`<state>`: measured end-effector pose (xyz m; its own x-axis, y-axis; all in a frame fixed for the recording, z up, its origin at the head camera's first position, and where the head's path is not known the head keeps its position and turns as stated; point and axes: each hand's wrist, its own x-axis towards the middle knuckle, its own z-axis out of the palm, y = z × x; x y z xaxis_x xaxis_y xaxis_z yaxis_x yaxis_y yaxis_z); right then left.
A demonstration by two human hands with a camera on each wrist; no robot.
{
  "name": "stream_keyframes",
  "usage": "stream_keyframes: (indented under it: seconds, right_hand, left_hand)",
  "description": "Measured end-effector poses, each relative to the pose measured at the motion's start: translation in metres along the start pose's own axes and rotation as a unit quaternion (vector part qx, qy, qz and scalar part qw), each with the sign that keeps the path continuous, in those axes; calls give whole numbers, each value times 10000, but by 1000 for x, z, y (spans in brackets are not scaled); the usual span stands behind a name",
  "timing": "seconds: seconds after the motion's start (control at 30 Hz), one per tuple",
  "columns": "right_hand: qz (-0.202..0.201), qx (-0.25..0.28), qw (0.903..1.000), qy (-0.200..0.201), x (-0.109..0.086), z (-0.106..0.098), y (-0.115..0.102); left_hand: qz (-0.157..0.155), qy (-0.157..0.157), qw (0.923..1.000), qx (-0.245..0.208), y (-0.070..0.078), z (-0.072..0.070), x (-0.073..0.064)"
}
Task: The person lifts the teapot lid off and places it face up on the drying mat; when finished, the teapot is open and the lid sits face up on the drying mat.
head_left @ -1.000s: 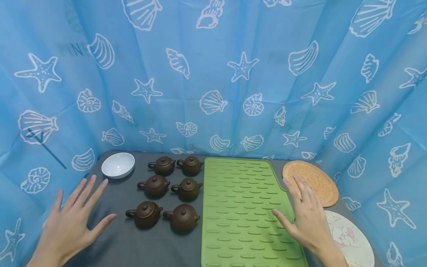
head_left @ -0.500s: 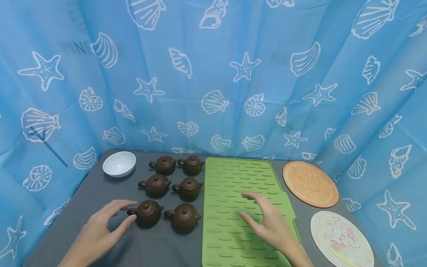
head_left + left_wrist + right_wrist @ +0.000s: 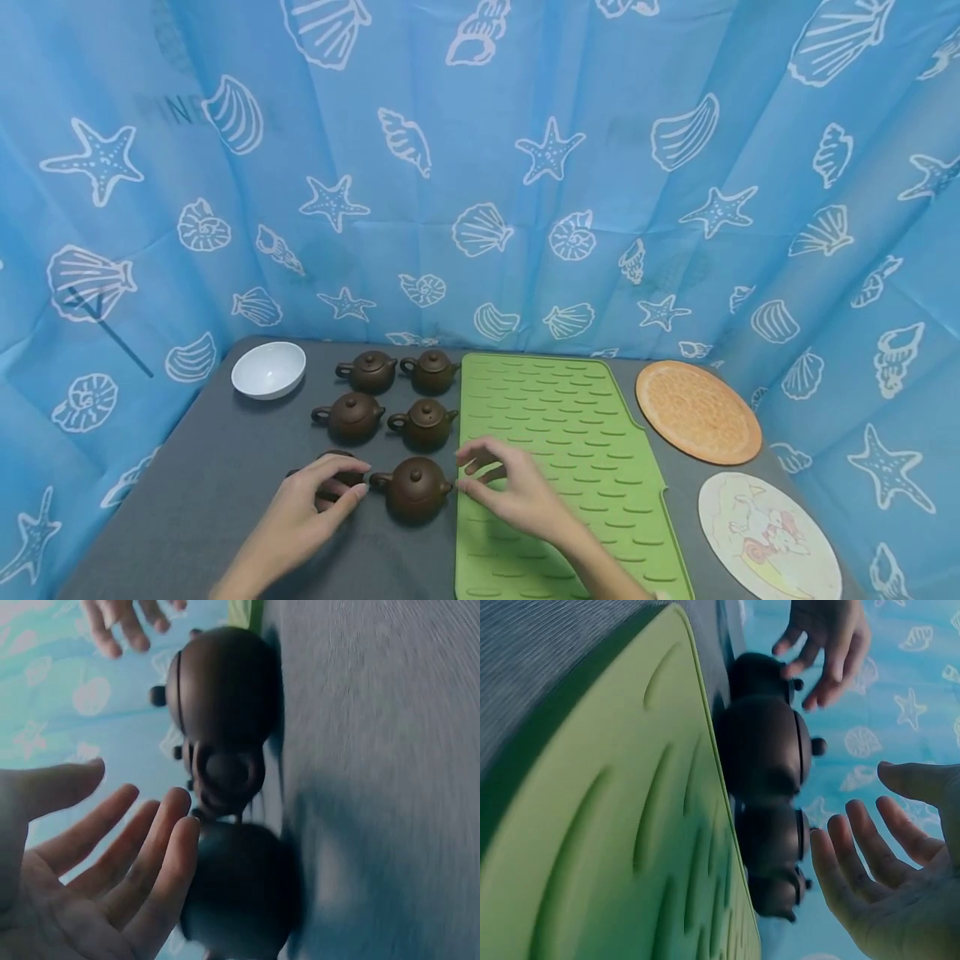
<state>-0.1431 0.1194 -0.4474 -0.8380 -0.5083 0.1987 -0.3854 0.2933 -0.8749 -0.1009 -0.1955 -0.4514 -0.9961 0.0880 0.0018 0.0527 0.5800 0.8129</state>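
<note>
Several dark brown lidded teapots stand in two columns left of centre in the head view. My left hand (image 3: 300,512) is at the front-left teapot (image 3: 339,457), covering most of it. In the left wrist view its fingers are relaxed beside a teapot body (image 3: 240,892), with no grip on it. My right hand (image 3: 521,496) hovers over the green mat's left edge, thumb and fingers apart. Its fingertips are close to the spout of the front-right teapot (image 3: 415,492); whether they touch, I cannot tell. That teapot lies between both hands.
A green ridged mat (image 3: 540,400) lies right of the teapots. A white bowl (image 3: 268,370) sits at the back left. To the right are an orange-brown round mat (image 3: 699,412) and a pale printed round mat (image 3: 768,537). A blue shell-print curtain (image 3: 480,167) encloses the table.
Both hands have come inward: the left moved right to the front-left teapot, the right moved left across the green mat towards the front-right teapot. Their spread fingers have bent. The teapots look unmoved.
</note>
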Motion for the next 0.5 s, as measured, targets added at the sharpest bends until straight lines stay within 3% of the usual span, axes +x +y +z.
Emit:
stream_keyframes:
  seconds: [0.1,0.23,0.5]
  right_hand:
    - [203,183,9994,-222,10,10,-1]
    - [370,218,9984,-355,23,21,-3]
    - [280,-113,9987,-415,36,34,4]
  left_hand:
    - [33,49,9999,-122,2,8,4]
    - [-175,2,9991,-380,2,15,10]
    - [-512,-68,9951,-842,-1,28,20]
